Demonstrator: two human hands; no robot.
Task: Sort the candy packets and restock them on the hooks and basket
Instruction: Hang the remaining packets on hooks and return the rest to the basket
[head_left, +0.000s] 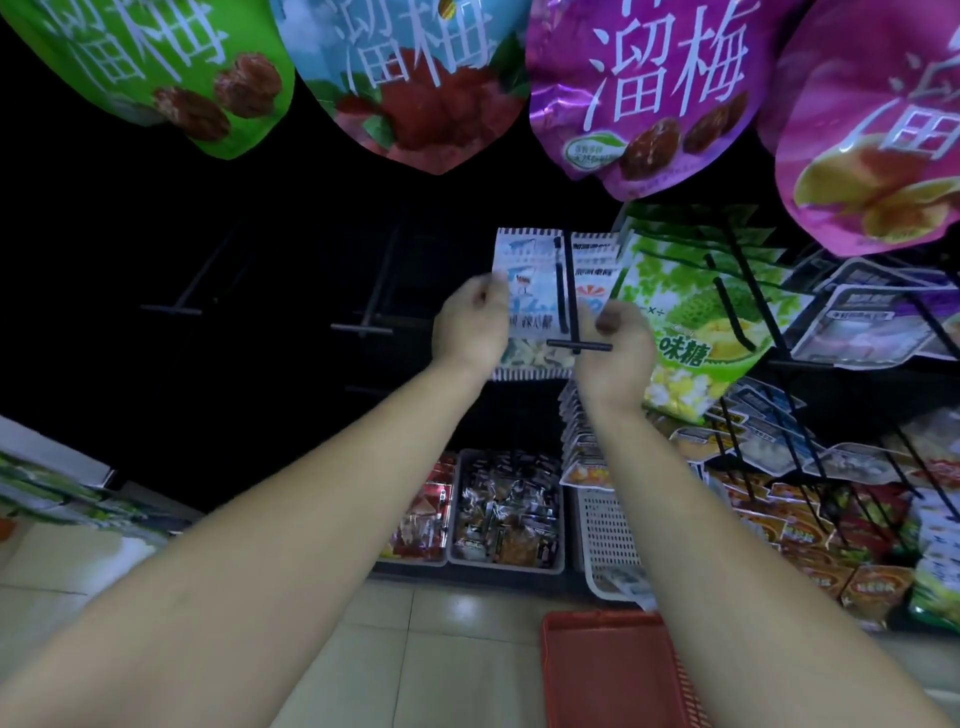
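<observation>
The packet (527, 291) looks light, thin and slick, so it is best pinched by its side edges, and it is held up at the hook (578, 345), left of the green bags (691, 312). The left hand (470, 325) pinches its left edge; the right hand (618, 343) is curled by the hook, but I cannot tell what it holds

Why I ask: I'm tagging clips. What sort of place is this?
Likely a shop's snack aisle: purple foil snack bag hanging above, black metal display hook, grey plastic bin of wrapped sweets.
</observation>
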